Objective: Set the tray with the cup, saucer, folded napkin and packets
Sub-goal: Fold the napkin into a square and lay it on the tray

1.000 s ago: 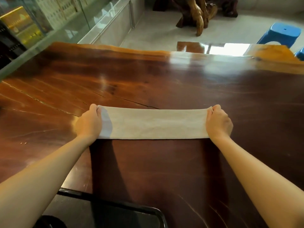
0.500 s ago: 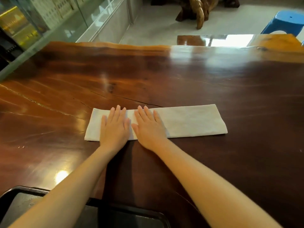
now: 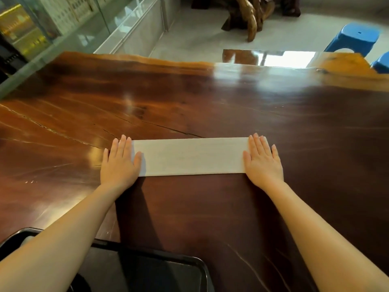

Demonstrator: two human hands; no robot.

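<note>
Both our palms have slid apart from the middle to the ends of the long white folded cloth napkin [image 3: 189,157].
Our left hand [image 3: 119,165] and right hand [image 3: 263,163] lie flat, fingers straight, pressing its ends to the glossy dark wooden table [image 3: 210,98], likely to set the crease; the black rimmed tray [image 3: 203,268] waits nearer us.

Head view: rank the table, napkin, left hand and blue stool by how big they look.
1. table
2. napkin
3. left hand and stool: they look about alike, and the stool is much farther from the camera, so these two are not ranked.
</note>
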